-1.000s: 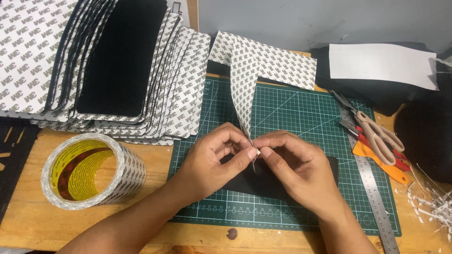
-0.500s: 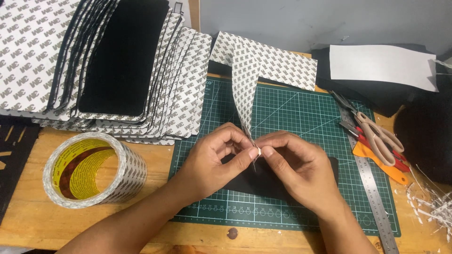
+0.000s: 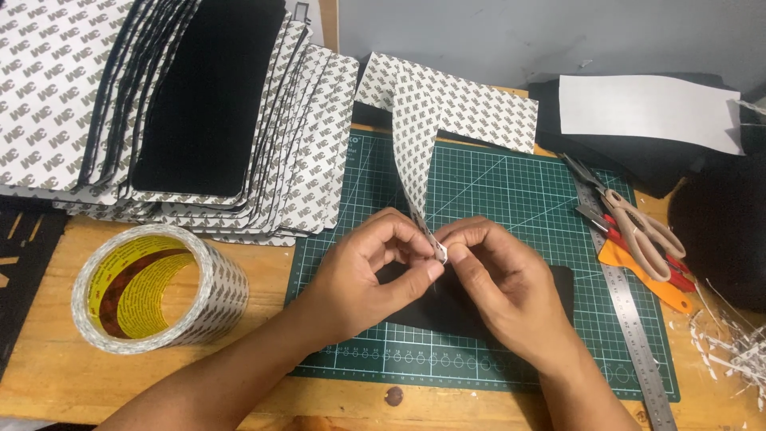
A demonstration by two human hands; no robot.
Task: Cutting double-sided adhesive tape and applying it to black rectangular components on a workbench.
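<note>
A wooden table (image 3: 48,375) against a grey wall carries a green cutting mat (image 3: 511,199). On the mat lies a black sheet (image 3: 479,307), its long axis running left to right, mostly covered by the hands. The left hand (image 3: 363,275) and right hand (image 3: 499,291) pinch a printed backing strip (image 3: 415,152) between narrow fingertips; the strip rises from them, pointing away toward the wall. The exact grip point is hard to make out. A tape roll (image 3: 155,287) sits left, scissors (image 3: 638,227) right.
</note>
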